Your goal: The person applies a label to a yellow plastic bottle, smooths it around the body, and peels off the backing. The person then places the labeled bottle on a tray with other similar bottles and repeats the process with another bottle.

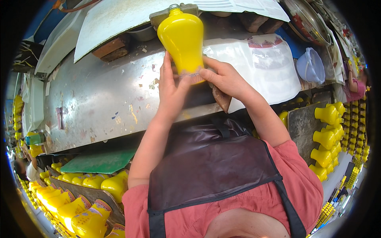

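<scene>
A glossy yellow vase (182, 37) lies on the bench with its small mouth pointing away from me, against a grey block (158, 16). Around its narrow foot runs a pinkish patterned decal band (191, 76). My left hand (170, 89) grips the foot from the left, fingers along the side and thumb near the band. From the right, my right hand (226, 78) closes on the same end, its thumb pressed on the band. Below the right hand a brown flat piece (221, 99) sticks out; I cannot tell whether that hand touches it.
A metal bench (95, 107) carries paper scraps. At right lie a white decal sheet (270, 71) and a pale blue bucket (310, 66). Bricks (112, 47) prop a white board (115, 23). Yellow vases (93, 218) crowd the lower left; more (325, 139) stand at right. Other people work at both edges.
</scene>
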Demonstrator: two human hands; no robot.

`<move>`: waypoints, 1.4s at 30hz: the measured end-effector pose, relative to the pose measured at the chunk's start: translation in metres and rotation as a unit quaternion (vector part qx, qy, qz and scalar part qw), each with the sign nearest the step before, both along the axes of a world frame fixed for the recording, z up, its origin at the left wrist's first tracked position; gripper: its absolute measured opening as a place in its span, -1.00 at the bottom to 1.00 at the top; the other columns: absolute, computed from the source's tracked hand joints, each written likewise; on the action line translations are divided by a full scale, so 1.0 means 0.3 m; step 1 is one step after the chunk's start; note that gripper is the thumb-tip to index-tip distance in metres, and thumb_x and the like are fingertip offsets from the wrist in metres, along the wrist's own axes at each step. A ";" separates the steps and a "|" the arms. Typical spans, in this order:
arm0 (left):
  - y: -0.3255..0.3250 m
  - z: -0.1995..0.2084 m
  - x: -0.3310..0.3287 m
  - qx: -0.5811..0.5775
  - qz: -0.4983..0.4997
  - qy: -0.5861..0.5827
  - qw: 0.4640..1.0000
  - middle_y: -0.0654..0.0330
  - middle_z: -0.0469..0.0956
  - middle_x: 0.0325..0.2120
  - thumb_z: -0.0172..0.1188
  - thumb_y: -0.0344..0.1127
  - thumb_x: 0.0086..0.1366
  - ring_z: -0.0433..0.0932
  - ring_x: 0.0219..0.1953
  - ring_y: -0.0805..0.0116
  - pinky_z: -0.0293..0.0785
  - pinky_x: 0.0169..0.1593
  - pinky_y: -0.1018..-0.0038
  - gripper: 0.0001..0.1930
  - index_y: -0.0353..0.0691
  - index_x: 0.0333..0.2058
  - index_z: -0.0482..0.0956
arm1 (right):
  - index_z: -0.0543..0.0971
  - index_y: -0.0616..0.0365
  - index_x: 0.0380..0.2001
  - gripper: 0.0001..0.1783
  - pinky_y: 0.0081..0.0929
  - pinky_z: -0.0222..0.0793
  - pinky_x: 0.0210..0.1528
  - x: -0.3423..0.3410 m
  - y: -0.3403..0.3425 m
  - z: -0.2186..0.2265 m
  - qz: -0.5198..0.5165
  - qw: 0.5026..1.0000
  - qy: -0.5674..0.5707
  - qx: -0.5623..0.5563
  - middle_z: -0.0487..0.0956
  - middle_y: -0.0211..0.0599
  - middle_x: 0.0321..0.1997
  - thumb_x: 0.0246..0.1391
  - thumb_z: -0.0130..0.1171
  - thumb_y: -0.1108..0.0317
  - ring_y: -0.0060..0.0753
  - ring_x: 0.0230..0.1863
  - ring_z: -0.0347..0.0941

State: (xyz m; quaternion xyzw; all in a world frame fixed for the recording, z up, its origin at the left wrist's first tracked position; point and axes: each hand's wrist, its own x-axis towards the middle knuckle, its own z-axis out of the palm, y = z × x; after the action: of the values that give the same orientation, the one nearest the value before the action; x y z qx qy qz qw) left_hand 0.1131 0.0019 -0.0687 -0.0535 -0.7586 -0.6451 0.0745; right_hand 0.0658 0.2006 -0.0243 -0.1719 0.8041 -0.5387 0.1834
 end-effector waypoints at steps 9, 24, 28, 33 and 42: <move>0.018 0.012 0.001 -0.133 0.037 0.060 0.989 -0.12 0.14 0.41 0.04 -0.14 0.44 0.22 0.39 0.03 0.09 0.44 0.23 -0.19 -0.38 0.49 -0.11 | 0.38 0.06 0.37 -0.37 -0.30 0.46 0.12 0.003 0.002 0.012 0.004 1.000 0.012 0.012 0.66 0.04 0.03 0.28 0.12 0.13 -0.10 0.03 0.62; 0.032 0.035 0.007 -0.171 0.050 0.034 0.983 -0.16 0.16 0.39 0.01 -0.16 0.44 0.19 0.41 -0.06 0.02 0.46 0.19 -0.21 -0.43 0.47 -0.10 | 0.40 0.10 0.33 -0.40 -0.28 0.46 0.10 -0.001 0.000 0.008 0.010 0.999 0.024 0.028 0.67 0.04 0.01 0.30 0.09 0.11 -0.08 0.03 0.62; 0.024 0.047 0.000 -0.033 0.010 0.010 0.999 -0.05 0.19 0.38 0.16 -0.18 0.34 0.26 0.36 0.12 0.12 0.40 0.26 -0.09 -0.35 0.49 -0.14 | 0.42 0.16 0.35 -0.43 -0.44 0.41 0.18 -0.015 0.016 0.042 0.008 0.999 -0.025 -0.023 0.63 -0.18 0.10 0.40 0.04 0.10 -0.40 0.10 0.54; 0.029 0.061 0.009 -0.013 0.006 -0.031 0.999 0.01 0.22 0.37 0.30 -0.19 0.21 0.33 0.29 0.23 0.20 0.33 0.30 0.04 -0.24 0.52 -0.17 | 0.57 0.17 0.02 -0.72 -0.66 0.45 -0.16 -0.015 0.047 0.116 -0.114 0.968 -0.097 -0.199 0.56 -0.51 -0.21 0.30 0.17 0.31 -0.71 -0.18 0.51; 0.031 0.056 0.020 0.040 0.008 -0.021 0.999 0.03 0.26 0.33 0.35 -0.20 0.17 0.32 0.31 0.19 0.24 0.31 0.31 0.06 -0.27 0.50 -0.14 | 0.63 0.02 -0.11 -0.65 -0.22 0.49 -0.38 -0.007 -0.042 0.211 0.032 0.860 0.498 0.108 0.63 -0.27 -0.35 -0.02 0.36 0.49 -0.14 -0.42 0.56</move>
State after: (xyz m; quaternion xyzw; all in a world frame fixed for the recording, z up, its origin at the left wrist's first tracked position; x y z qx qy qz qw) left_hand 0.1192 0.0112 -0.0520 -0.0308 -0.7341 -0.6751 0.0663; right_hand 0.0639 0.1881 0.0391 -0.4223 0.8354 -0.2844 -0.2068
